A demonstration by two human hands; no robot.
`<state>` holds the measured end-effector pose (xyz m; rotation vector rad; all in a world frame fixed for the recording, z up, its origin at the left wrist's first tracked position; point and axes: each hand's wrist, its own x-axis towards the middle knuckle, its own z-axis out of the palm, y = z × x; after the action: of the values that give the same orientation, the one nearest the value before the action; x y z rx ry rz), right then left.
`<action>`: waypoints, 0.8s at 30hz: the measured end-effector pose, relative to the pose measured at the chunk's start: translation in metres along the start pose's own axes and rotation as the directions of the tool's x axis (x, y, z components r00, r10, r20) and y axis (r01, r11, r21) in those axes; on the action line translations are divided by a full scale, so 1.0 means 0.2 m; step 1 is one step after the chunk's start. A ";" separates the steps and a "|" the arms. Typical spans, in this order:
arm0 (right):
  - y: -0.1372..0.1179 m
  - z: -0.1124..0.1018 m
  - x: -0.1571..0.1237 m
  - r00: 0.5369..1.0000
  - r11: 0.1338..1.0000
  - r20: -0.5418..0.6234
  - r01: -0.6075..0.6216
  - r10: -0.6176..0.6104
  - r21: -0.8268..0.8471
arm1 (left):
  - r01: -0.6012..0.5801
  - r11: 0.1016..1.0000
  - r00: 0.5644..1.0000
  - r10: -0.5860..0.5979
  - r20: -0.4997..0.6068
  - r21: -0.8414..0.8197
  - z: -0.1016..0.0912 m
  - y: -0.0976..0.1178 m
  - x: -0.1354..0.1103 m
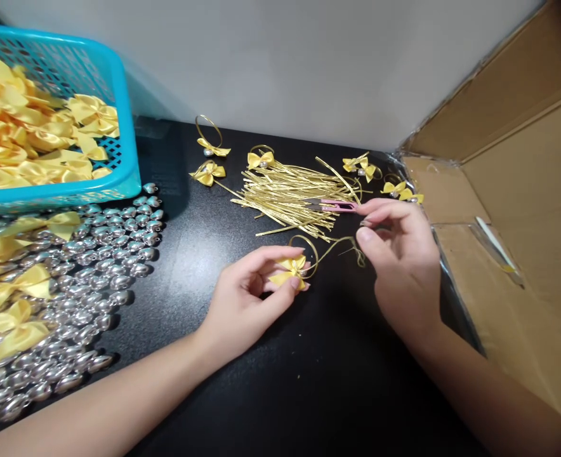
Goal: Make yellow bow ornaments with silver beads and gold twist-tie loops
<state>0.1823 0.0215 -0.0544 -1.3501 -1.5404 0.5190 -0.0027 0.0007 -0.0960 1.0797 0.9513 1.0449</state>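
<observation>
My left hand [252, 292] is closed around a yellow satin bow [290, 270], pinched between thumb and fingers. A gold cord loop [305, 240] and a small shiny bead are attached to the bow. From it a thin thread [330, 247] runs right, ending in a loose tangle beside my right thumb. My right hand [399, 254] is above the table with thumb and index finger apart. Its index fingertip meets the handle end of pink thread snips [337, 206]. The snips lie over a pile of gold cord strips [285, 197]. Whether the thumb touches the thread is unclear.
At the left, a blue basket [131, 139] holds many yellow bows. Silver beads [118, 279] and loose bows [14, 289] spread below it. Bows with gold loops [209, 171] lie along the back. Cardboard [523, 158] borders the right, with a white-handled tool [497, 247] on it.
</observation>
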 end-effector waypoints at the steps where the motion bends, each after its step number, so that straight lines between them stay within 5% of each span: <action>1: 0.00 0.00 0.00 0.999 0.998 0.020 0.040 -0.039 -0.046 | -0.009 1.000 1.000 0.009 -0.001 0.010 0.00 0.00 0.00; 12: -0.03 0.04 -0.02 0.901 0.992 0.420 0.124 -0.110 -0.006 | -0.153 0.988 0.987 0.154 -0.037 0.039 0.02 -0.01 -0.01; 24: -0.03 0.05 -0.05 0.890 0.978 0.445 0.170 -0.101 -0.118 | -0.345 0.842 0.922 0.387 -0.019 0.414 0.01 -0.03 -0.03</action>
<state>0.1699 0.0125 -0.0570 -1.2821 -2.0658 0.6574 -0.0013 -0.0065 -0.1014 1.6147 1.0991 1.2563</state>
